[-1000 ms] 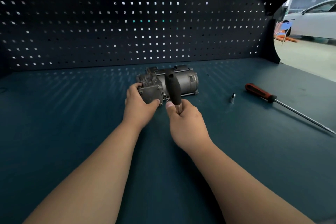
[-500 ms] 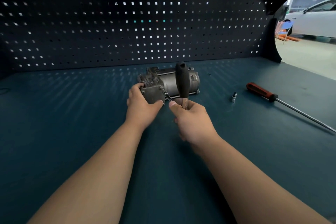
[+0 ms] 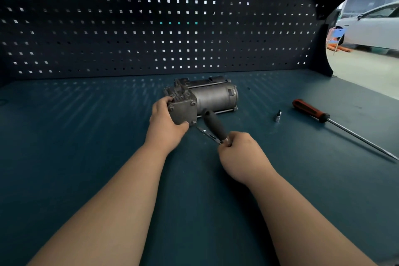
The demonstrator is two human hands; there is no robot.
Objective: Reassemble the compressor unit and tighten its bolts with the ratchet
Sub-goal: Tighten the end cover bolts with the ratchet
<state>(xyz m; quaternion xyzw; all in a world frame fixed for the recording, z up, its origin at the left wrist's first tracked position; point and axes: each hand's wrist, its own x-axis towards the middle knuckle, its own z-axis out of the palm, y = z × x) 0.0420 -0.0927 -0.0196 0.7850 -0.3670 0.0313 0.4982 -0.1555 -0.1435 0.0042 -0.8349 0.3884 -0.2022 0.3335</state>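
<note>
The grey metal compressor unit (image 3: 207, 97) lies on its side on the dark green bench, its square end plate facing me with bolts at the corners. My left hand (image 3: 165, 123) grips that end plate, thumb under its lower edge. My right hand (image 3: 239, 155) holds the head end of the ratchet (image 3: 216, 124), whose black handle slants up toward the compressor. A thin extension bar (image 3: 206, 133) runs from the ratchet head toward the bolt at the plate's lower right corner.
A red-handled screwdriver (image 3: 311, 110) with a long shaft lies at the right. A small socket bit (image 3: 278, 115) stands between it and the compressor. A dark pegboard (image 3: 159, 24) walls the back. The bench's right edge opens to a workshop floor with a white car.
My right hand has drawn back toward me and to the right, and the ratchet handle has swung from upright to slanting away. My left hand keeps its hold on the compressor.
</note>
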